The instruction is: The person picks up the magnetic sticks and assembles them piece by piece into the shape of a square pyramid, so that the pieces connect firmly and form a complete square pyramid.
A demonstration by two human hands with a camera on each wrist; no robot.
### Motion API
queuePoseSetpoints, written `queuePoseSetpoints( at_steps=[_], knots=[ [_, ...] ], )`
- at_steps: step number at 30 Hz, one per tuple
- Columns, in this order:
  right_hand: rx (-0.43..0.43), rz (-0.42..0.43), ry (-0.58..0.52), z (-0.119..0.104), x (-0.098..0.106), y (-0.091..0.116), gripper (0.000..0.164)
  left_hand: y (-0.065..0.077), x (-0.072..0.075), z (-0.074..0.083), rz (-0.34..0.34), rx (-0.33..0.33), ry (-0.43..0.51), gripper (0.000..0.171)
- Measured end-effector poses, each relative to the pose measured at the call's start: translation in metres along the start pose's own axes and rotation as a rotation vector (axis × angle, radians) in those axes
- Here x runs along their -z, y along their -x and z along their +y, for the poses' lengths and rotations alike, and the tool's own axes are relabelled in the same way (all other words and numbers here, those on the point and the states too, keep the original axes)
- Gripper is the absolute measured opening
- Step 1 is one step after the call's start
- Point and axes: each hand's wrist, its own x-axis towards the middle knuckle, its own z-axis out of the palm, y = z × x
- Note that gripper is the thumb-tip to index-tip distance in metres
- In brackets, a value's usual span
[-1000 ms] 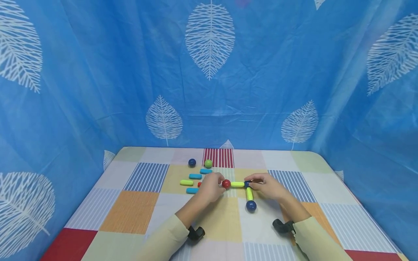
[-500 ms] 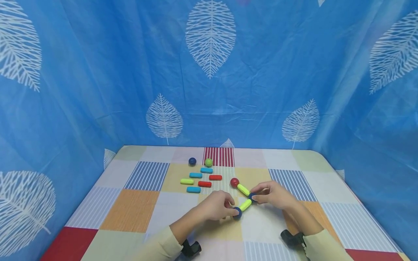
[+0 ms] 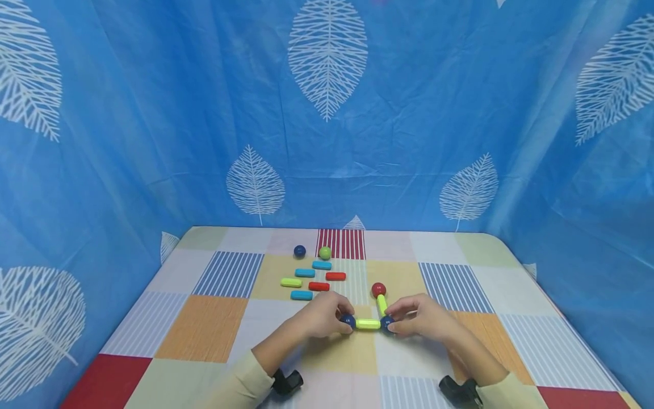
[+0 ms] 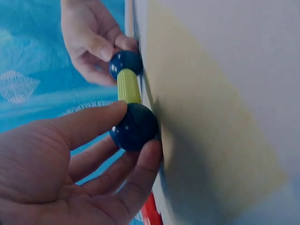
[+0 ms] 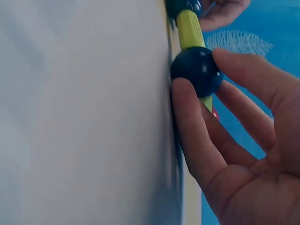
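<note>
My left hand (image 3: 323,315) pinches a dark blue ball (image 4: 136,127) between thumb and fingers. Another dark blue ball (image 5: 198,71) is held by my right hand (image 3: 424,318), thumb on one side and fingertips on the other. A yellow-green rod (image 3: 368,324) joins these two balls, lying crosswise in the head view. From the right-hand ball a second yellow-green rod (image 3: 381,305) runs away toward the back, with a red ball (image 3: 378,289) at its far end. Together they form an L shape on the table.
Behind my left hand lie blue rods (image 3: 302,295), red rods (image 3: 335,276) and a yellow-green rod (image 3: 291,282). Farther back sit a loose dark blue ball (image 3: 300,251) and a green ball (image 3: 325,253). A patchwork cloth (image 3: 204,329) covers the table; blue curtains (image 3: 409,113) surround it.
My left hand has gone from the red ball to the dark blue end ball. The joined piece has turned clockwise, its red ball now at the back, and the red rods have come into sight.
</note>
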Motion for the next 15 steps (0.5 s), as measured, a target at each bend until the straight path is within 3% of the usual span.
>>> queuePoseSetpoints(
  at_steps=[7,15],
  knots=[
    [-0.029,0.047,-0.031,-0.001,-0.009,0.000,0.029,-0.001,0.004,-0.010,0.006,0.000,0.028,0.024],
    [-0.041,0.080,-0.018,-0.002,-0.013,0.001,0.027,0.003,0.004,-0.010,0.016,-0.009,0.015,0.023]
  ],
)
